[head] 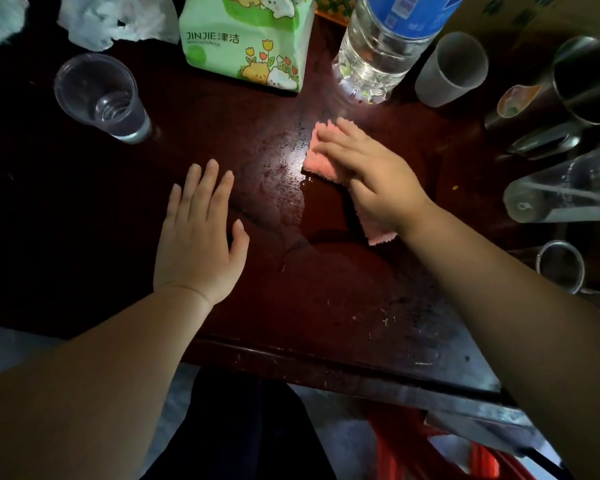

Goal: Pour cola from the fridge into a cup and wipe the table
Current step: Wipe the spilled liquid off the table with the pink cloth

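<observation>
My right hand [368,171] presses flat on a pink cloth [321,159] lying on the dark wooden table [326,289], fingers spread over it. A wet patch with a curved edge [302,216] glistens on the wood just left of and below the cloth. My left hand [200,233] lies flat on the table to the left, fingers apart, holding nothing. A clear plastic cup [101,97] stands at the back left with only a little clear liquid at its bottom. No cola is in view.
A green tissue pack [243,39] and a clear water bottle [378,46] stand at the back. A frosted cup [451,69], metal cups [582,81] and glassware [561,192] crowd the right side. Crumpled tissues [111,19] lie at the back left. The table's front edge [326,368] runs near me.
</observation>
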Available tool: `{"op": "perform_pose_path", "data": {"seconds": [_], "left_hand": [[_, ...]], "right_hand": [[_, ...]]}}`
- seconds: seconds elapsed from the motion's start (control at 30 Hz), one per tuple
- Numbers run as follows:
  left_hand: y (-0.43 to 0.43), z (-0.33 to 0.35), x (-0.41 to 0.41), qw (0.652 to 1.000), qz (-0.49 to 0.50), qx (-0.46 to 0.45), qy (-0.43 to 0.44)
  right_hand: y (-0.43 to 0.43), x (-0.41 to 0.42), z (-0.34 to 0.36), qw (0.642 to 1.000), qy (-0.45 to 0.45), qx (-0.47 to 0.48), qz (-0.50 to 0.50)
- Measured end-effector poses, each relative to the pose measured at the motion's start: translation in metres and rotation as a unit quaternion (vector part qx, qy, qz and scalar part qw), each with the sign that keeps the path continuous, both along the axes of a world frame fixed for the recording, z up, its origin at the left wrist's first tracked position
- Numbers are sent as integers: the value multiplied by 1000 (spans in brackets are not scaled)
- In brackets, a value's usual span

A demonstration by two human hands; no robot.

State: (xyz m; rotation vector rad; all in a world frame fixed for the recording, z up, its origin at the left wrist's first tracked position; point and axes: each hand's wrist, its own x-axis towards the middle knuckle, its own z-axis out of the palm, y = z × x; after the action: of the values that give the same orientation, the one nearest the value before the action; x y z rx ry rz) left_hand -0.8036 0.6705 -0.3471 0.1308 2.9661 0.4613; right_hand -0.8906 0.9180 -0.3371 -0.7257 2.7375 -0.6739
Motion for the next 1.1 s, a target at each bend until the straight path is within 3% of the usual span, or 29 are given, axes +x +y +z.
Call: {"op": "perform_pose_path", "data": {"seconds": [0.47,0.67,0.9,1.1], "left_hand": [[0,1,0,1000,-1,6,1],[-1,1,-1,1000,0,5,-3],[-2,0,-1,1000,-2,5,-3],[-1,1,0,1000,-1,9,-1]], "right_hand": [[-4,11,-4,991,26,-49,122],[2,12,-11,988,68,-45,131],[28,13,-13,991,109,-23,-78],[54,33,-7,958,92,0,-272]]}}
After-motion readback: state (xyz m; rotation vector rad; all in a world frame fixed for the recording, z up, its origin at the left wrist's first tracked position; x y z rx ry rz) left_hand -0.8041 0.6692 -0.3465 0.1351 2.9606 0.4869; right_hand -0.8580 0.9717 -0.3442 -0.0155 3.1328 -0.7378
